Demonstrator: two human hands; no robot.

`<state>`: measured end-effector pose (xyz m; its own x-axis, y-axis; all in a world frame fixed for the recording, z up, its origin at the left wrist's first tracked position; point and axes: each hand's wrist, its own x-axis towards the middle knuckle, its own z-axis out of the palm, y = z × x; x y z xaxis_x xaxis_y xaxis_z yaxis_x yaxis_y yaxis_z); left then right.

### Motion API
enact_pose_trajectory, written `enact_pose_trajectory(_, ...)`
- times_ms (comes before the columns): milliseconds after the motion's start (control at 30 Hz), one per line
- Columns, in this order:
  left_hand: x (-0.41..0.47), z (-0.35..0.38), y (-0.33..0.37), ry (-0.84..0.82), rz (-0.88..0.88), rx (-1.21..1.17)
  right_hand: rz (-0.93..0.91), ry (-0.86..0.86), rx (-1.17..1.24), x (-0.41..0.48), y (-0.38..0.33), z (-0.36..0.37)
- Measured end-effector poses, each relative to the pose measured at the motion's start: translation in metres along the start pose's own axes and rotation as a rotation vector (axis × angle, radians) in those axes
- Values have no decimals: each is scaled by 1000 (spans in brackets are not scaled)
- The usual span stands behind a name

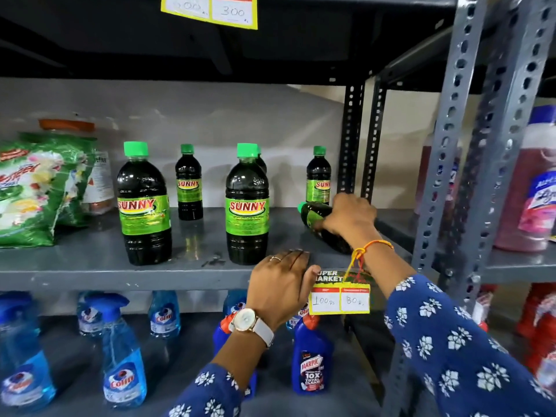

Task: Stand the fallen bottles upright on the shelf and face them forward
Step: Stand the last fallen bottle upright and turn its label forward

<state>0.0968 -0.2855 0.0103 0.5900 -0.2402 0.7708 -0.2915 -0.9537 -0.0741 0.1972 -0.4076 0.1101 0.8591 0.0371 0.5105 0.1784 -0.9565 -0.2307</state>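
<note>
Fingers of the right hand (350, 216) wrap over a fallen bottle (316, 218) lying near the shelf's (90, 266) right end, green cap toward the back. The left hand (281, 279) rests flat, holding nothing, on the front edge beside an upright bottle (247, 206).

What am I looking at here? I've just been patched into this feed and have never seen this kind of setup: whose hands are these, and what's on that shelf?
There is no machine: one camera worn on a person's head looks down at their own two bare hands. The right hand has its grip closed around a fallen bottle, dark with a green cap, lying on its side on the grey shelf. The left hand, with a watch on its wrist, rests flat on the shelf's front edge and holds nothing. Other Sunny bottles stand upright, two large ones in front. A green packet sits at the left. Blue spray bottles stand on the shelf below.
</note>
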Motion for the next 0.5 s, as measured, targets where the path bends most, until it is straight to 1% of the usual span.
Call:
enact_pose_trajectory(200, 4, 4, 0, 63, -7, 42, 1, 182, 628, 0, 32, 14)
enact_pose_trajectory(367, 4, 6, 0, 87, -12, 42, -15, 64, 887, 1, 38, 33)
enact_pose_trajectory(433, 3, 7, 0, 113, -9, 45, -9, 42, 938, 1, 40, 39)
enact_pose_trajectory(500, 4, 7, 0, 136, -9, 53, 7, 20, 939, 0, 41, 41)
